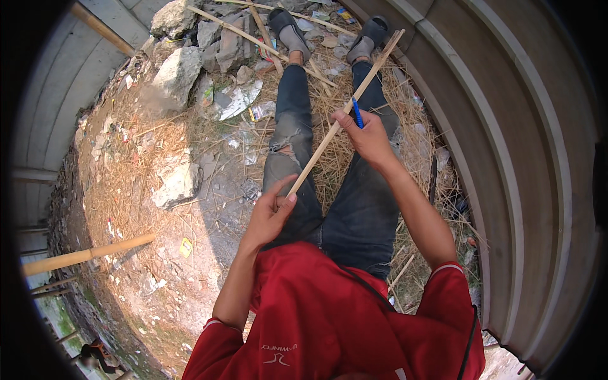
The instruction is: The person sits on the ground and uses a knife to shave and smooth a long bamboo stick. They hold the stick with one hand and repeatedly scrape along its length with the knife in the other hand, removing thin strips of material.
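A long pale bamboo strip (321,148) slants across my lap, its far end up by my right foot. At its near end, over my thighs, my left hand (271,212) is closed with thumb and fingers around it. Farther along, my right hand (367,134) grips the strip near its middle. The same hand holds a slim blue pen-like tool (358,113), upright against the strip. Whether the tool has a blade or a tip cannot be seen, as its lower end is hidden by my fingers.
Straw-like shavings (335,171) lie around my legs. Broken concrete lumps (179,75) and litter are at the far left, with more bamboo strips (234,28) near my feet. A thick bamboo pole (88,254) juts in from the left. A corrugated metal wall (506,145) curves along my right.
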{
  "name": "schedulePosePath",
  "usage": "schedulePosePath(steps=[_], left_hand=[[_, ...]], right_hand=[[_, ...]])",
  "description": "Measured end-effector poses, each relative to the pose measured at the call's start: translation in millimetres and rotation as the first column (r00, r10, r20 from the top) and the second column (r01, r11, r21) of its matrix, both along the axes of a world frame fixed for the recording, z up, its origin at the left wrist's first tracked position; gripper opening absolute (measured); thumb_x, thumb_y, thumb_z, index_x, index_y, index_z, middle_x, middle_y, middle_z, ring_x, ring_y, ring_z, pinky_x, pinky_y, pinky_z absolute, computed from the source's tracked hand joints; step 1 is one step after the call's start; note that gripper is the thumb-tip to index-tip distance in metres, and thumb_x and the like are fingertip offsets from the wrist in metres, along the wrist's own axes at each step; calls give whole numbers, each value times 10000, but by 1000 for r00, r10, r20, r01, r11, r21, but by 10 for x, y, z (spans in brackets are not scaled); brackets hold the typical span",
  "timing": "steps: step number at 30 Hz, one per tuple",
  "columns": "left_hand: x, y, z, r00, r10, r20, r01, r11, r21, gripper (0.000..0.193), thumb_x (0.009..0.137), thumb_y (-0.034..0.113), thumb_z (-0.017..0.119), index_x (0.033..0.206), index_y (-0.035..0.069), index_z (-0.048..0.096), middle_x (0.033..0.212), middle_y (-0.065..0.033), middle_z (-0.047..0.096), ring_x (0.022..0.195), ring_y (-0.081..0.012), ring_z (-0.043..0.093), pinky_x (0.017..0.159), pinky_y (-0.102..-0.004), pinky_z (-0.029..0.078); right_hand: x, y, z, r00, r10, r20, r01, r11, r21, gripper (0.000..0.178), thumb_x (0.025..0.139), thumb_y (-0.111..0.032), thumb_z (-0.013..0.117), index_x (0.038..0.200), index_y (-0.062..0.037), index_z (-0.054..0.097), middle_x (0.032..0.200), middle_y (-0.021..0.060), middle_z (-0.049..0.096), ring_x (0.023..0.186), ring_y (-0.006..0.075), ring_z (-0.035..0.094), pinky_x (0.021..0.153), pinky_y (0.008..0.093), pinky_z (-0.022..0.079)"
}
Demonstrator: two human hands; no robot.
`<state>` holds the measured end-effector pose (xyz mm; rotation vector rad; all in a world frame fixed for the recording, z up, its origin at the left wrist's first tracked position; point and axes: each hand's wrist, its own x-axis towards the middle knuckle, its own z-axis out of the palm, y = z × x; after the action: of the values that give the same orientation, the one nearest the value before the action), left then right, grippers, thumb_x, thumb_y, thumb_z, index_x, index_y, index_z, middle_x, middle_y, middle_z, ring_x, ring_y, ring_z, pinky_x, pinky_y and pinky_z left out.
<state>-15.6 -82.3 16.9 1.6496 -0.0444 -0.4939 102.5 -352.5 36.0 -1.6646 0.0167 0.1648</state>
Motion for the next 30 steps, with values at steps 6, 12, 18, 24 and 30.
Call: schedulePosePath(steps=[6, 12, 18, 24, 30], left_hand=[[57, -49, 89, 996, 38, -84, -24, 988, 153, 488, 1077, 281, 588, 1469, -7, 549, 987, -54, 695, 899, -100, 635, 784, -259, 494], [59, -95, 42, 995, 53, 87, -67, 982, 174, 433, 1059, 206, 604, 1402, -58, 581, 1501, -188, 557, 1322, -192, 581, 1070, -281, 433], [-39, 83, 57, 1000, 8, -9, -6, 977, 213, 432, 1052, 195, 623, 1382, -81, 582, 1496, -161, 573, 1300, -160, 577, 1064, -271, 434], [-281, 67, -161, 991, 68, -118, -66, 998, 22, 416, 1060, 192, 624, 1419, -18, 598, 1012, -23, 694, 847, -46, 584, 751, -218, 462], [-129, 33, -19, 974, 88, -211, -98, 994, -37, 438, 1060, 193, 628, 1464, 32, 576, 656, 101, 412, 556, -7, 324, 504, -225, 250]], right_hand=[[-439, 170, 182, 966, 231, 111, -123, 798, -589, 541, 980, -526, 645, 884, 2, 712, 693, 199, 668, 677, 411, 676, 633, 514, 516], [-705, 383, 84, 917, 399, 14, -258, 620, -741, 607, 986, -589, 582, 870, -9, 717, 753, 250, 698, 754, 475, 694, 708, 556, 550], [218, -370, -170, 990, -67, 127, 141, 616, -775, 691, 1022, -622, 497, 845, 13, 705, 748, 265, 692, 782, 470, 695, 714, 566, 533], [125, -479, -8, 993, -2, 119, 95, 615, -783, 684, 1037, -593, 493, 824, 25, 698, 708, 269, 665, 766, 471, 685, 717, 547, 530], [-603, 236, -101, 876, 464, 129, -196, 587, -786, 630, 1007, -580, 574, 825, 8, 710, 687, 269, 657, 735, 494, 669, 704, 569, 523]])
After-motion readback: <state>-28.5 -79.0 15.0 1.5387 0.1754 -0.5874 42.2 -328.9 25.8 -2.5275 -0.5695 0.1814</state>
